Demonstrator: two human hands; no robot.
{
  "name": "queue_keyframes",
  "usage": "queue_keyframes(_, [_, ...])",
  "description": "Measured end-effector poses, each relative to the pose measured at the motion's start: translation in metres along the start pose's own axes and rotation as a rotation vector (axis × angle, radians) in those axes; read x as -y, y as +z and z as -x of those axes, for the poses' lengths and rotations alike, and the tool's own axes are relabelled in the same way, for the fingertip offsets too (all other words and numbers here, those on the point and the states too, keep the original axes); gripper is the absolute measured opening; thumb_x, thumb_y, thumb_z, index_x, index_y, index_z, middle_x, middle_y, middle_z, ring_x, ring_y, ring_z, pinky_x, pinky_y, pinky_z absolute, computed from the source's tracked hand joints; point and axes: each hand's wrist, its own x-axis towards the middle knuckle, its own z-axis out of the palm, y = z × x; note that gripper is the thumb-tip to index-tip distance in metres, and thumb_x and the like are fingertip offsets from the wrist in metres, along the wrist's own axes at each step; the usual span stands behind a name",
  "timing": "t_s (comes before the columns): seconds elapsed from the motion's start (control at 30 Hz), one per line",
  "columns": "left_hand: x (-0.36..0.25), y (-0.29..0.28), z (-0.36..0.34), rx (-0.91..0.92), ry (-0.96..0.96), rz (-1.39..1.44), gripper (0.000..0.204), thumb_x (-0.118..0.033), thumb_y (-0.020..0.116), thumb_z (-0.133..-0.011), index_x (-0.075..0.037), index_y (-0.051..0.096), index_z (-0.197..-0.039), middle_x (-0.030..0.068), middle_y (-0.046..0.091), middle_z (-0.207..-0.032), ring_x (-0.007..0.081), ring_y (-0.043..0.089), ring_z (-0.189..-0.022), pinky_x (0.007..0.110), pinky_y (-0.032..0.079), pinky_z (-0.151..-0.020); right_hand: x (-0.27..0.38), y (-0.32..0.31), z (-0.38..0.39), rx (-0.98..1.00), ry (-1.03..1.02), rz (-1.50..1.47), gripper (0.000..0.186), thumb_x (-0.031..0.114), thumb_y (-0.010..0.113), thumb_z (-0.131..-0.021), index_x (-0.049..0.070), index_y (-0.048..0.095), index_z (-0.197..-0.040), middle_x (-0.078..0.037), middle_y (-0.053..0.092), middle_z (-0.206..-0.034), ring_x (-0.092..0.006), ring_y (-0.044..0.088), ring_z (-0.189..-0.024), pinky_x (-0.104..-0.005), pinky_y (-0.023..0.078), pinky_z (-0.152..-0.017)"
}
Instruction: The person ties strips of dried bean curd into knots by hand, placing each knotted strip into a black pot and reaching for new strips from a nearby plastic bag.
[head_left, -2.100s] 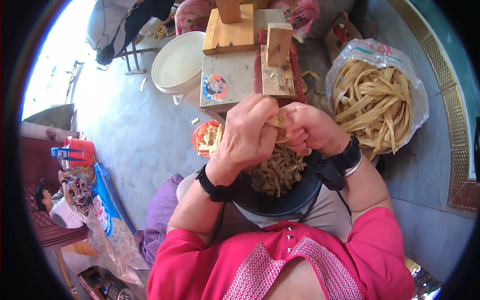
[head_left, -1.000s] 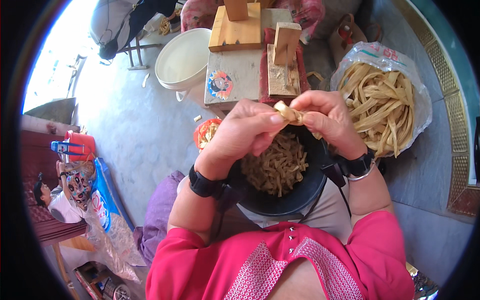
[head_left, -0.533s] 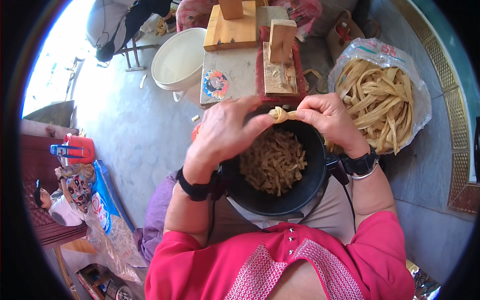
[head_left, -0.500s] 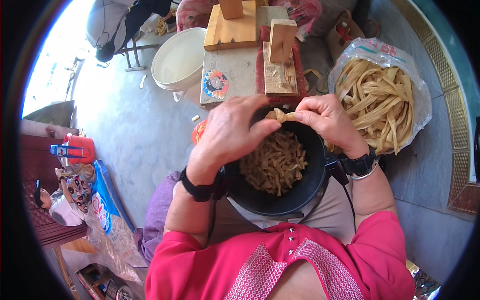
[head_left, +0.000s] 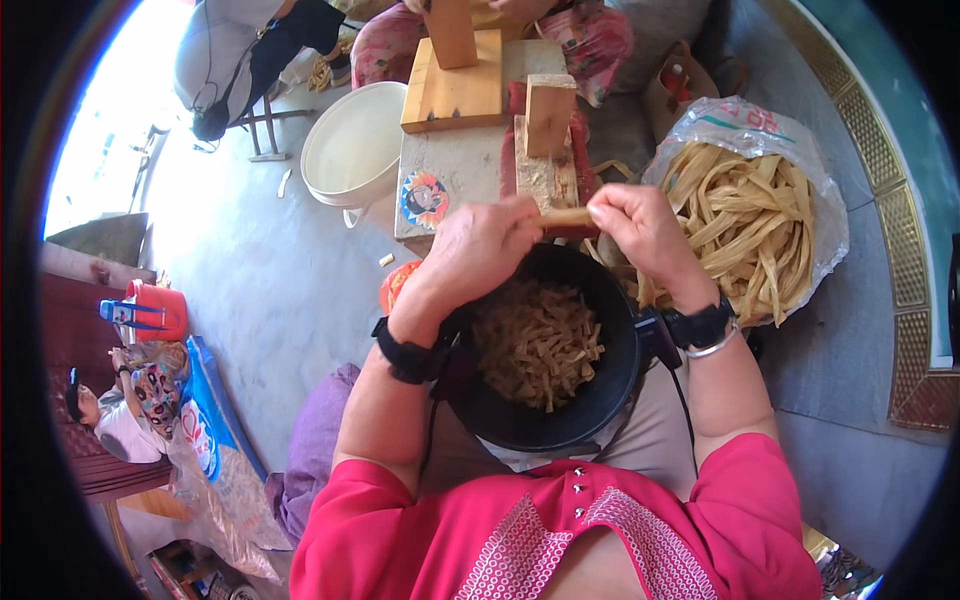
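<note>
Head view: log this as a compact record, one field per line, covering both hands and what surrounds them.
Left hand: pinches the left part of a pale tan strip
Right hand: pinches the strip's right part
Below hands: round black bowl holding a heap of short tan pieces
Right side: translucent plastic bag filled with long tan strips
Beyond hands: oblong grey bench bearing a square yellowish wooden base and a narrow pale wooden stand
Left of bench: round white bucket

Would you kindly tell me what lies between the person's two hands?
In the head view, a tan strip runs from the left hand to the right hand.
</note>
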Motion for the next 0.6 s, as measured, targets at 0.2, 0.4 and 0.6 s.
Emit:
queue_keyframes(0.2, [0.005,0.013,-0.044,-0.309,-0.055,-0.073,0.018,-0.021,0.058,-0.083,-0.009,0.06,-0.096,0.0162,0.062,-0.07,0.0345,0.061,-0.068,0.04,0.046,-0.063,-0.024,0.003,-0.043,-0.229,-0.044,0.105,0.016,0.013,0.056,-0.08,-0.003,0.058,-0.075,-0.017,0.052,-0.057,-0.0202,0.053,-0.051,-0.0315,0.041,-0.052])
queue_keyframes(0.4, [0.01,0.014,-0.054,-0.376,-0.146,-0.119,0.021,-0.024,0.059,-0.082,-0.011,0.06,-0.098,0.0164,0.063,-0.072,0.0356,0.062,-0.073,0.043,0.047,-0.064,-0.02,0.012,-0.053,-0.327,-0.004,0.028,0.015,0.012,0.057,-0.079,-0.002,0.06,-0.075,-0.018,0.055,-0.06,-0.0241,0.057,-0.052,-0.0334,0.043,-0.053])
queue_keyframes(0.6, [0.022,0.02,-0.055,-0.425,-0.154,-0.085,0.02,-0.026,0.058,-0.082,-0.012,0.061,-0.097,0.0173,0.063,-0.074,0.0364,0.061,-0.073,0.044,0.047,-0.063,-0.033,0.024,-0.062,-0.366,0.02,0.011,0.015,0.014,0.057,-0.078,-0.001,0.062,-0.075,-0.02,0.057,-0.063,-0.0289,0.059,-0.056,-0.0365,0.045,-0.055])
